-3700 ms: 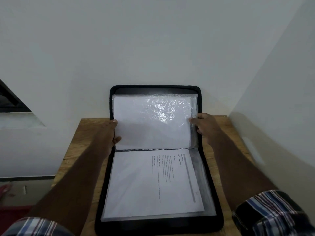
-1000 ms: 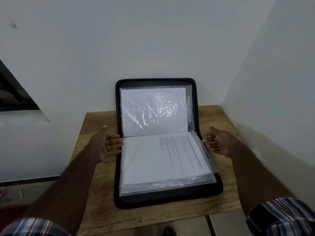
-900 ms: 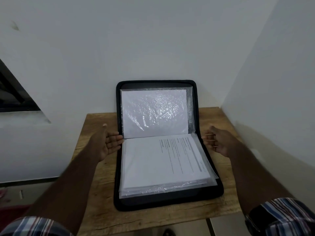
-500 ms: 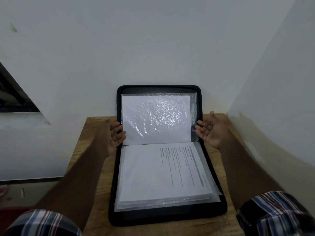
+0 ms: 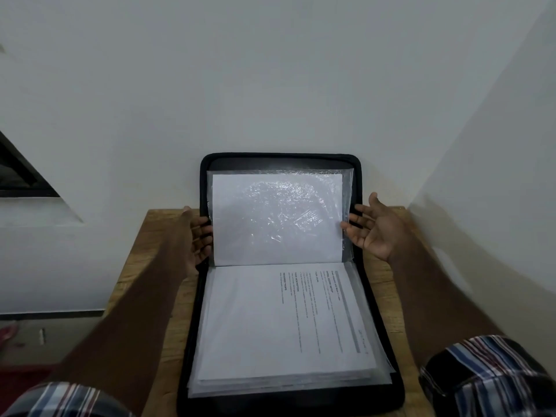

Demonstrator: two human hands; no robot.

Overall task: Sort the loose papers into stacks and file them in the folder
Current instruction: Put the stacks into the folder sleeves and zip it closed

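Both hands up from beside the lower page a moment ago: left hand [image 5: 197, 240] fingers loosely spread, at or touching the left rim of the upright half of the black zip-edged folder [image 5: 281, 161]; right hand [image 5: 371, 228] spread, palm up, just beside the right rim, pinching nothing. Papers already sleeved, blank white sheet in crinkled plastic [image 5: 278, 219] upright, printed sheet [image 5: 288, 320] flat on the lower half, so likely closing next. Folder propped against white wall [image 5: 270, 70], on narrow wooden table [image 5: 156, 236]; little room right, more left.
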